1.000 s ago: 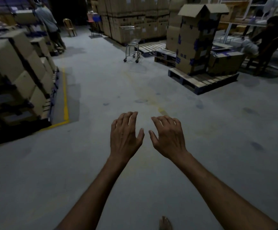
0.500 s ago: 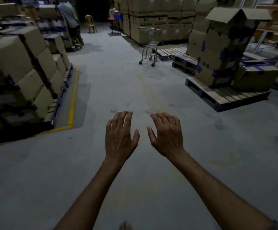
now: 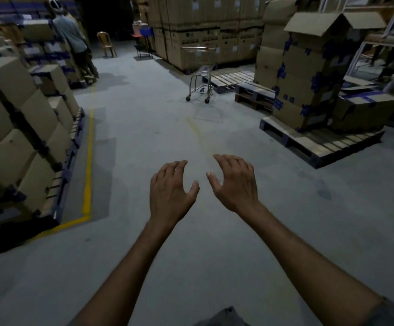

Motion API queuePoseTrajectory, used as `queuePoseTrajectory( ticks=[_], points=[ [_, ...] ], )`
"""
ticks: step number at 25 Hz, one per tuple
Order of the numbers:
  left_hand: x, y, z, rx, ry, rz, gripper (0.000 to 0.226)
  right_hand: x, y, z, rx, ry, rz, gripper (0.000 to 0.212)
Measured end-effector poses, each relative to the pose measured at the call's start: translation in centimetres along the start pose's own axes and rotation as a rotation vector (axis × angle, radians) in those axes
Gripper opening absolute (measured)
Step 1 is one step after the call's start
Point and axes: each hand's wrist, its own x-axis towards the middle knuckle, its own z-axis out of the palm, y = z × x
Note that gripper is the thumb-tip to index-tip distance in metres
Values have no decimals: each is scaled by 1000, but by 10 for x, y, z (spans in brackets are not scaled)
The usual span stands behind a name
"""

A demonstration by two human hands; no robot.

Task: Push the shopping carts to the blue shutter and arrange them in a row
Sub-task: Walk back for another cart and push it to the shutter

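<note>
The grey concrete floor [image 3: 144,128] runs as an open aisle down the middle of a dim warehouse, and a yellow line [image 3: 88,165] marks its left edge, probably to keep stock out of the walkway. Behind that line stacked cardboard boxes [image 3: 10,118] sit on dark pallets, and a wall of cartons [image 3: 205,24] closes the far side. On the right, a taped box stack [image 3: 308,74] with its top flaps open stands on a wooden pallet [image 3: 320,142], with empty pallets [image 3: 231,77] lying flat beyond it. The shopping cart [image 3: 201,76], the one task item in view, stands alone far up the aisle, just beside those empty pallets and in front of the carton wall, well apart from the person wearing the camera. No blue shutter shows from here, so where the row will go cannot be told. Another person [image 3: 71,41] stands at the left-hand stacks, and a chair [image 3: 106,43] sits near the dark back opening. Both forearms reach forward over bare floor: the left hand [image 3: 170,191] and right hand [image 3: 236,182] hover side by side, palms down, each grip spread with fingers loosely bent and nothing in it. That posture looks like readiness for the cart's handle, so the step in hand seems to be walking up to fetch it.
</note>
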Motion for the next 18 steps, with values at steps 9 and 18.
queuePoseTrajectory(
  ticks=[9,18],
  points=[
    [163,-75,87,-7,19,-11,58,163,16,119,99,-2,50,52],
    [361,-127,208,50,21,-27,63,357,88,256,97,27,-3,53]
  ],
)
